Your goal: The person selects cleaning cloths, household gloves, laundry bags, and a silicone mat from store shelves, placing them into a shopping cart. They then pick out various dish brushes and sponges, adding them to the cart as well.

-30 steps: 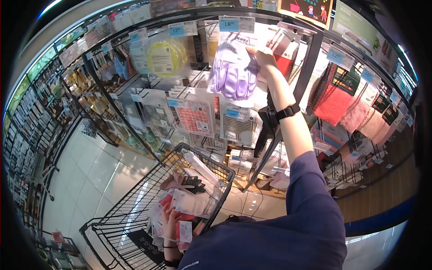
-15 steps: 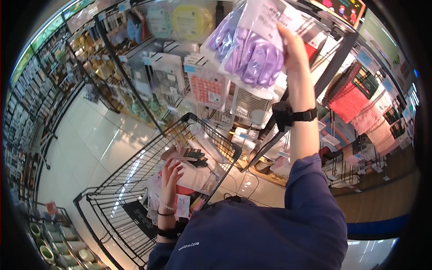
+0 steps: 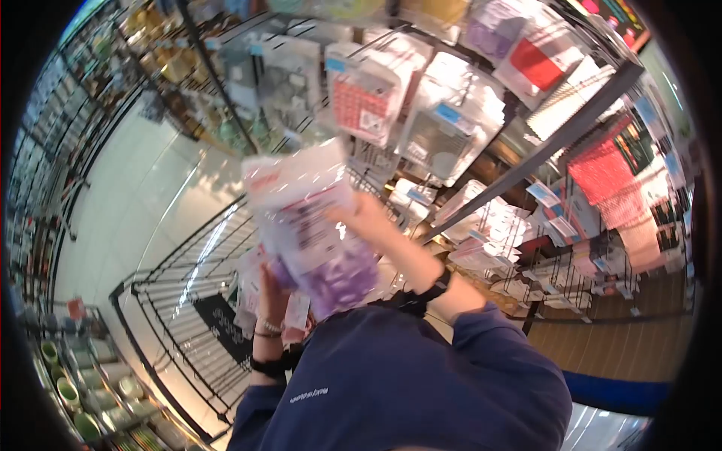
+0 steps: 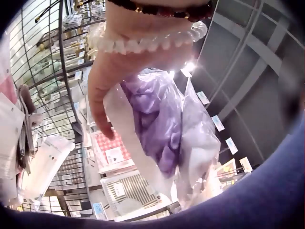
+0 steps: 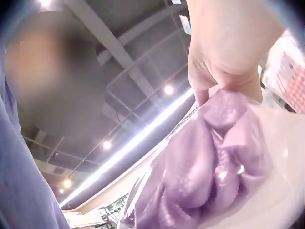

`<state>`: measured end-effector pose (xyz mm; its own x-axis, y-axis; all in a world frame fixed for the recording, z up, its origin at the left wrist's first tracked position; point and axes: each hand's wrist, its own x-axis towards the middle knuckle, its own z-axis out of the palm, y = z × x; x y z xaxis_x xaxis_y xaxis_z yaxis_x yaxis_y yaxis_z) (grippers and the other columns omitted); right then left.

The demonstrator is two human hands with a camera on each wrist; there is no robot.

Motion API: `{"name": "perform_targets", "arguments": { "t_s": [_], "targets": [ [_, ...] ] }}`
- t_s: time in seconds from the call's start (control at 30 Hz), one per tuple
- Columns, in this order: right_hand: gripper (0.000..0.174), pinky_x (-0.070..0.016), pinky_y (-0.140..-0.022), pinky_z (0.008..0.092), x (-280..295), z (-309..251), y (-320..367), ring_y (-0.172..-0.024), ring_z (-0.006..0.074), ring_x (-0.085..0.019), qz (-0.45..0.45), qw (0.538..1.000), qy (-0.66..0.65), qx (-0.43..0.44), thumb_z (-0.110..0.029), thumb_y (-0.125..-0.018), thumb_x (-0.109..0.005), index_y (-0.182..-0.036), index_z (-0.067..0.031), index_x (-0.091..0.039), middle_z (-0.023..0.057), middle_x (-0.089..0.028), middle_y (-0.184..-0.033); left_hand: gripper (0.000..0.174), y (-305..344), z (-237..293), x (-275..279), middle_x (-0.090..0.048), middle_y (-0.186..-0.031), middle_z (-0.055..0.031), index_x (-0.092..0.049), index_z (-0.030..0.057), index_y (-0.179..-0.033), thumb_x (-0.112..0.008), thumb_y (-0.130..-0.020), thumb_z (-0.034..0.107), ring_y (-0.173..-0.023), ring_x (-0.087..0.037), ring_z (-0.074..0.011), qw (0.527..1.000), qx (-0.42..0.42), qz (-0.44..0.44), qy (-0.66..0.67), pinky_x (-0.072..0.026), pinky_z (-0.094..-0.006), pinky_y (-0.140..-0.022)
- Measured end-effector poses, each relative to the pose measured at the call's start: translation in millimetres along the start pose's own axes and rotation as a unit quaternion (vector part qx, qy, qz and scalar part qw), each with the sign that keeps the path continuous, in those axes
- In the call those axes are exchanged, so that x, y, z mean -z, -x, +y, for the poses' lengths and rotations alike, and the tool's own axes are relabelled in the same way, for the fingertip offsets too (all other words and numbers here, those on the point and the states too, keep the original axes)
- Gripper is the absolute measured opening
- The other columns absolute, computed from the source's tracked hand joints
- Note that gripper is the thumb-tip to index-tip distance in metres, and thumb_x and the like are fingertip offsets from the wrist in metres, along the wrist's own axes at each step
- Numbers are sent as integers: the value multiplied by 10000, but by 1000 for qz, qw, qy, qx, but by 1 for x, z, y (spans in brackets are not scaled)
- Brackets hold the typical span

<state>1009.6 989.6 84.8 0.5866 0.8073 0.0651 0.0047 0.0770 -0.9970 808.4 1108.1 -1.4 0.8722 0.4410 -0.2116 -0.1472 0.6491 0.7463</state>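
My right hand (image 3: 368, 224) grips the right edge of a clear plastic pack of purple gloves (image 3: 335, 279), held tilted in front of my chest over the cart. The pack's white printed header faces up in the head view. In the right wrist view, purple gloves (image 5: 195, 167) bulge through the film below the hand. My left hand (image 3: 273, 297) is raised at the pack's lower left side, partly behind it. The left wrist view has its thumb straight, close beside the gloves (image 4: 155, 119); its other fingers are hidden.
A black wire shopping cart (image 3: 143, 289) stands below, with packaged goods inside, largely covered by the pack. Ahead, a rack holds hanging packs, including a red checked one (image 3: 361, 105) and pink mesh cloths (image 3: 602, 173). A dark post (image 3: 556, 135) slants on the right. Shelves line the left.
My right hand has brought the glove pack from the rack down and left to above the cart. The left hand, earlier among the goods in the cart, has risen beside the pack.
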Motion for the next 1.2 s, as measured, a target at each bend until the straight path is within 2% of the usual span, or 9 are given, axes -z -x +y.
{"name": "perform_targets", "arguments": {
  "t_s": [0.2,0.27,0.33,0.43,0.53,0.7,0.8,1.13,1.2],
  "targets": [
    [555,-416,-834,308,-13,88,-20,-961,194,-531,-8,996,58,-61,-259,-744,-640,-1184,1,-422,145,-545,-1071,519,6,-23,45,-550,-1065,-62,-388,42,-1229,-339,-892,434,-907,-552,-151,993,32,105,-35,-450,-285,-756],
    [607,-392,-882,330,-1,118,-19,-1042,251,-497,18,970,243,0,-289,-750,-634,-1220,1,-382,190,-486,-1155,465,0,-45,94,-560,-1011,-59,-420,19,-1194,-390,-891,371,-839,-538,-116,929,77,197,-302,-438,-238,-701],
    [668,-371,-911,341,28,107,-9,-1092,304,-458,33,970,239,-3,-312,-712,-646,-1224,15,-369,223,-441,-1196,421,7,-42,69,-564,-975,-62,-420,-2,-1185,-462,-878,283,-825,-514,-109,914,115,237,-309,-422,-220,-701],
    [626,-367,-910,352,83,125,3,-1066,304,-473,178,963,199,37,-239,-667,-676,-1179,7,-413,211,-483,-1133,390,17,-54,77,-567,-948,-72,-423,0,-1175,-532,-850,186,-832,-513,-113,918,81,98,-376,-424,-230,-692],
    [677,-306,-960,368,155,119,11,-1104,319,-399,363,847,374,102,-175,-641,-702,-1184,28,-354,210,-426,-1157,401,16,-72,79,-568,-953,-76,-416,7,-1189,-529,-853,195,-849,-520,-120,905,73,26,-419,-427,-236,-709],
    [804,-292,-973,369,234,78,4,-1142,342,-369,554,751,346,99,-150,-609,-710,-1243,54,-260,255,-349,-1228,472,15,-60,27,-546,-1023,-140,-356,33,-1242,-532,-850,228,-956,-529,-186,846,188,-91,-491,-426,-297,-805],
    [951,-300,-968,348,274,83,-7,-1168,314,-359,548,778,308,-13,-259,-589,-763,-1296,14,-189,254,-343,-1250,580,15,-52,5,-555,-1003,-173,-344,23,-1261,-564,-821,329,-886,-560,-208,809,208,-117,-538,-460,-283,-706],
    [735,-427,-776,310,279,83,-38,-888,209,-529,523,838,153,15,-190,-537,-813,-1113,-16,-390,133,-531,-1002,641,20,-54,1,-564,-1005,-201,-362,19,-1250,-568,-791,416,-901,-569,-247,801,182,-103,-560,-459,-304,-727],
    [705,-433,-762,300,279,92,-41,-882,186,-528,509,850,130,40,-168,-542,-812,-1090,-4,-400,119,-538,-975,588,24,-59,13,-557,-1025,-198,-334,34,-1266,-553,-816,342,-907,-575,-238,744,186,-115,-632,-453,-329,-777]
  ]
}}
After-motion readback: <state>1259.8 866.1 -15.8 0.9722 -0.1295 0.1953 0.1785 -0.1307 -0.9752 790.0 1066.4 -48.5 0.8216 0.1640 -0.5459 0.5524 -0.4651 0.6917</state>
